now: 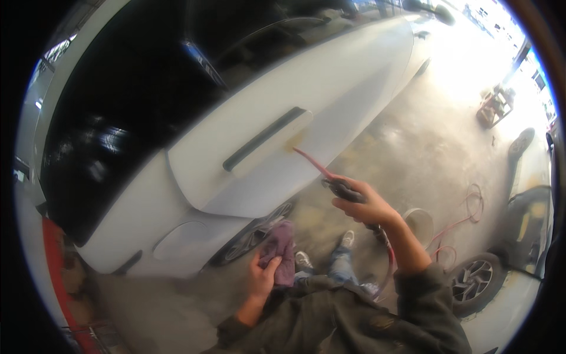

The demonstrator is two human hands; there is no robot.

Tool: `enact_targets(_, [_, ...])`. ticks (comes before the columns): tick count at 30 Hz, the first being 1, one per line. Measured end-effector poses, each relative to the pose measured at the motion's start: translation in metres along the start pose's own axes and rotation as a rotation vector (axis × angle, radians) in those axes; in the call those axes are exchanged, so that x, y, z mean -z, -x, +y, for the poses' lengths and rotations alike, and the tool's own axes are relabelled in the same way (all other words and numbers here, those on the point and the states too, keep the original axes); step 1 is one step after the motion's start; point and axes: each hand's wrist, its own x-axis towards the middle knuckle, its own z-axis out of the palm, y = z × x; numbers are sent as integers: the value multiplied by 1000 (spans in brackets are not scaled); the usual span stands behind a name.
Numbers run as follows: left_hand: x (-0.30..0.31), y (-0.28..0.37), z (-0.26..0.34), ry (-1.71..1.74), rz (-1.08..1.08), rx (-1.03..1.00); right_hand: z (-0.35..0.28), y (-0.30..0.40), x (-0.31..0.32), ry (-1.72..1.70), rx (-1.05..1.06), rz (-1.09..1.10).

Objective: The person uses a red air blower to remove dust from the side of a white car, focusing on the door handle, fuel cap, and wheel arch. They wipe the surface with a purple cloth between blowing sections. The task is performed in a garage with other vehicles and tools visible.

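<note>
My right hand [367, 203] grips an air blow gun [346, 189] with a dark body and a thin red nozzle tube [311, 161]. The tube's tip appears over a yellowish patch [294, 140] on the white car door [274, 163], just below the door handle [267, 139]; whether it touches cannot be told. From the gun's lower end a red air hose [391, 261] hangs down past my sleeve. Lower in view, my left hand [264, 272] holds a folded purple cloth [283, 254] beside the car's rear wheel [250, 241].
A pale bucket [419, 225] stands on the concrete floor behind my right forearm. Red hose loops [474, 208] lie nearby. Another car's wheel [477, 278] and body are close on the right. A small cart [496, 106] stands farther off. A red edge [57, 265] borders the left.
</note>
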Motion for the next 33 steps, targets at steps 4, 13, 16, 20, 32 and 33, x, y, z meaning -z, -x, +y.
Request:
enact_targets(4, [2, 4, 1, 37, -23, -17, 3, -15, -8, 177, 246, 107])
enact_targets(13, [7, 8, -18, 124, 47, -78, -63, -1, 28, 351, -58, 1])
enact_targets(16, [4, 10, -19, 164, 85, -85, -63, -8, 40, 461, 73, 74])
enact_targets(20, [-4, 13, -13, 285, 123, -62, -75, -8, 39, 487, -36, 51])
enact_targets(32, [-9, 7, -13, 264, 120, -71, -63, -16, 48, 563, 68, -43])
enact_targets(33, [-9, 7, -13, 250, 121, -64, -66, -15, 50, 548, 36, -54])
